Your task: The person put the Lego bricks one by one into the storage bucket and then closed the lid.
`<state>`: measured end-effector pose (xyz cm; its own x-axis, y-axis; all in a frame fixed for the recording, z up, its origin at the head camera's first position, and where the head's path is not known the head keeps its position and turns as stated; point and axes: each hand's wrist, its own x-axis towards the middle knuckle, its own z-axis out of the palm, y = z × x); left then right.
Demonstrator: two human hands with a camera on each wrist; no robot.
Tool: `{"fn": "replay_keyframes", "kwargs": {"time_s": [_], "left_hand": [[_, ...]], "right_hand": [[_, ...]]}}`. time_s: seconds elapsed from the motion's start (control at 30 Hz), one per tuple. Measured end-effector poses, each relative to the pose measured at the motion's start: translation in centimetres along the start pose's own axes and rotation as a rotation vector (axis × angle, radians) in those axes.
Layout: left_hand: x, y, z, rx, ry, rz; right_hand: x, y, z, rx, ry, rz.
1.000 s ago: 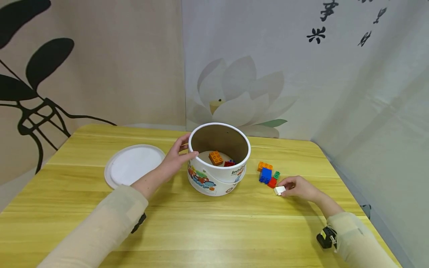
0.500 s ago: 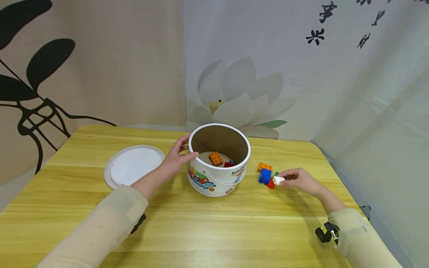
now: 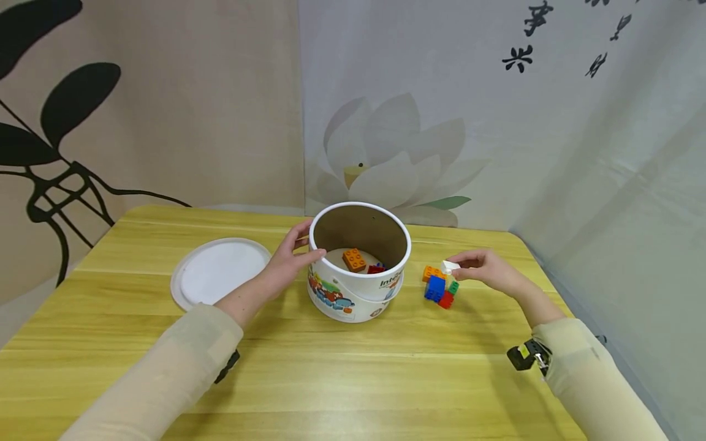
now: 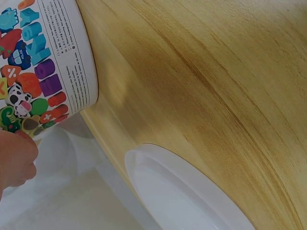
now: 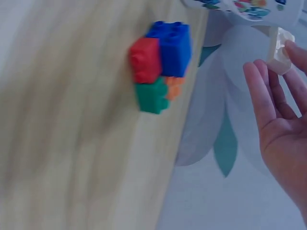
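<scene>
My left hand (image 3: pixel 289 252) grips the side of a white printed bucket (image 3: pixel 353 300), thumb at the rim and fingers along the outer wall. Inside the bucket lie an orange building block (image 3: pixel 353 260) and a red block (image 3: pixel 377 269), with a bit of blue beside it. Between thumb and fingers, my right hand (image 3: pixel 489 271) pinches a white block (image 3: pixel 449 267), held above the table. Just below it sit a blue block (image 5: pixel 175 48), a red block (image 5: pixel 145 60), a green block (image 5: pixel 151 96) and an orange block (image 3: pixel 432 273), bunched together.
A round white lid (image 3: pixel 190 288) lies on the wooden table (image 3: pixel 342 380), left of the bucket and near my left forearm. Printed cloth (image 3: pixel 248 110) hangs behind the table's far edge and along the right side.
The white block has been lifted from beside the other blocks and carried away from me, above the cluster, by my right hand. My left hand and the bucket have stayed put.
</scene>
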<state>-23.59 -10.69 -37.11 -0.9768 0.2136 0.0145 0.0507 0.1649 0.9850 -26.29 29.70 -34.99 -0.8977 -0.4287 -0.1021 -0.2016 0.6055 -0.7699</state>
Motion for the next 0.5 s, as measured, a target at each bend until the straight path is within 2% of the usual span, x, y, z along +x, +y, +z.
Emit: {"fn": "replay_keyframes", "kwargs": {"time_s": [0.2, 0.37, 0.5], "left_hand": [[0.0, 0.0, -0.1, -0.006, 0.002, 0.002], [0.0, 0.1, -0.1, -0.011, 0.004, 0.002], [0.1, 0.1, -0.1, -0.014, 0.003, 0.0]], "right_hand": [[1.3, -2.5, -0.5, 0.053, 0.007, -0.044], [2.3, -4.4, -0.7, 0.02, 0.025, -0.04], [3.1, -5.7, -0.7, 0.015, 0.031, -0.071]]}}
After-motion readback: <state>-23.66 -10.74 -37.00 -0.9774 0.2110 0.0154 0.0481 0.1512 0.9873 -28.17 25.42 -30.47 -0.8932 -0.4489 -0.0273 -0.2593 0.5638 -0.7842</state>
